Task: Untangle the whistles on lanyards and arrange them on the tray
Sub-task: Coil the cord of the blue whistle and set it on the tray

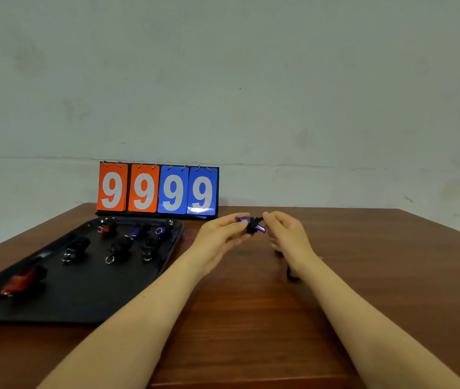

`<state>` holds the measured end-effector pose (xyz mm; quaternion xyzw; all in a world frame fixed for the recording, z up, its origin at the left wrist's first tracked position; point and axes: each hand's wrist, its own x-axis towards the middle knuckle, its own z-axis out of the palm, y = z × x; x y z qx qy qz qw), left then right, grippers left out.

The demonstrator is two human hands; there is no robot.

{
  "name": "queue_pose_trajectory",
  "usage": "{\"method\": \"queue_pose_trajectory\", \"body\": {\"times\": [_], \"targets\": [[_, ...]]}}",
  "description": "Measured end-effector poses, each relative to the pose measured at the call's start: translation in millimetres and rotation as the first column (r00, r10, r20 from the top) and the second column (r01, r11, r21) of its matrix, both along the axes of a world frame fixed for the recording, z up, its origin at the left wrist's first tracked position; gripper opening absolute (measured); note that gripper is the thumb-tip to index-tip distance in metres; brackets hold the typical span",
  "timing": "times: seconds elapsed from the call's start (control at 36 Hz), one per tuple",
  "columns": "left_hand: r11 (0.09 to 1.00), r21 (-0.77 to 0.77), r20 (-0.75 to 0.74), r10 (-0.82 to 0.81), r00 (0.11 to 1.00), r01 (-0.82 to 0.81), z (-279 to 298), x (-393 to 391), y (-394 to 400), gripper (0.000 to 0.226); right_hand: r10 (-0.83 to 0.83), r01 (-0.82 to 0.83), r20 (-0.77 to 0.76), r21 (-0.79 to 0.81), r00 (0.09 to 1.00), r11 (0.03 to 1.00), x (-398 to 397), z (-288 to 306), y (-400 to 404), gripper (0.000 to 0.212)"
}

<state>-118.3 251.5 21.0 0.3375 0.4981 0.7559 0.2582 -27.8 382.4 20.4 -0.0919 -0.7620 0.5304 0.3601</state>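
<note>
A purple whistle (247,221) with a bunched black lanyard (254,227) hangs just above the table, held between both hands. My left hand (220,236) pinches its left end and my right hand (286,234) grips the lanyard on the right. A loop of black cord (290,273) shows under my right wrist. The black tray (82,293) lies to the left and holds several whistles with wound lanyards: a red whistle (22,280) at its near left, a black whistle (75,249) further in, and others in red, purple and black behind.
A flip scoreboard (157,189) reading 9999 in orange and blue stands at the table's far edge, just behind the tray. The brown wooden table (251,318) meets a pale wall at the back.
</note>
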Motion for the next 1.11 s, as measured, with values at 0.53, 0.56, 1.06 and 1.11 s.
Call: {"method": "queue_pose_trajectory", "body": {"times": [0.53, 0.56, 1.06, 1.11], "targets": [[0.973, 0.229, 0.256, -0.061, 0.965, 0.001, -2, 1, 4, 0.020, -0.012, -0.015, 0.133, 0.199, 0.991, 0.980, -9, -12, -6, 0.034], [0.976, 0.215, 0.245, -0.036, 0.969, -0.018, -3, 0, 5, 0.022, -0.037, -0.007, 0.155, 0.272, 0.987, 0.962, -9, -13, -6, 0.033], [0.888, -0.148, -0.613, 0.263, 0.746, -0.435, -10, -23, 9, 0.021, -0.034, 0.000, 0.108, 0.308, 0.994, 0.952, -3, -3, -6, 0.031], [0.899, -0.179, -0.610, 0.217, 0.762, -0.399, -7, -20, 7, 0.021, -0.046, 0.029, 0.065, 0.249, 0.997, 0.968, -2, -3, -3, 0.033]]}}
